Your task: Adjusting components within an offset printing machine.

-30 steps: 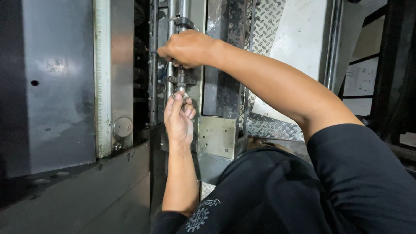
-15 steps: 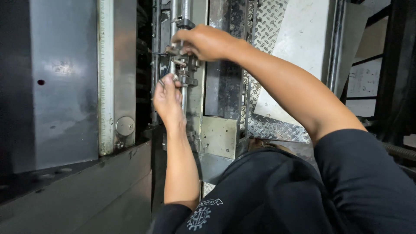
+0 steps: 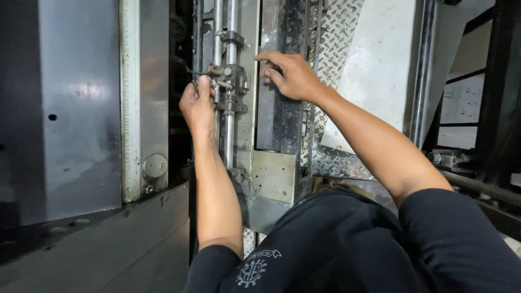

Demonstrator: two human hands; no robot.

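My left hand [image 3: 198, 106] is raised against a metal clamp block [image 3: 230, 87] that sits on two upright steel rods [image 3: 232, 21]. Its fingers are closed around a thin bent hex key [image 3: 196, 74] whose tip points into the clamp. My right hand [image 3: 290, 73] is to the right of the clamp, apart from it. Its fingers are loosely spread and the fingertips touch a dark upright metal plate [image 3: 277, 125]; it holds nothing.
A grey machine panel [image 3: 81, 108] with a pale ruler strip [image 3: 129, 97] stands on the left. A square steel bracket [image 3: 274, 176] lies below the rods. Checker plate [image 3: 339, 32] and a light sheet [image 3: 380, 70] lie to the right, and a threaded rod [image 3: 483, 187] at far right.
My right hand has let go of the clamp and moved right onto the dark plate. My left hand has risen to the clamp and now grips the hex key.
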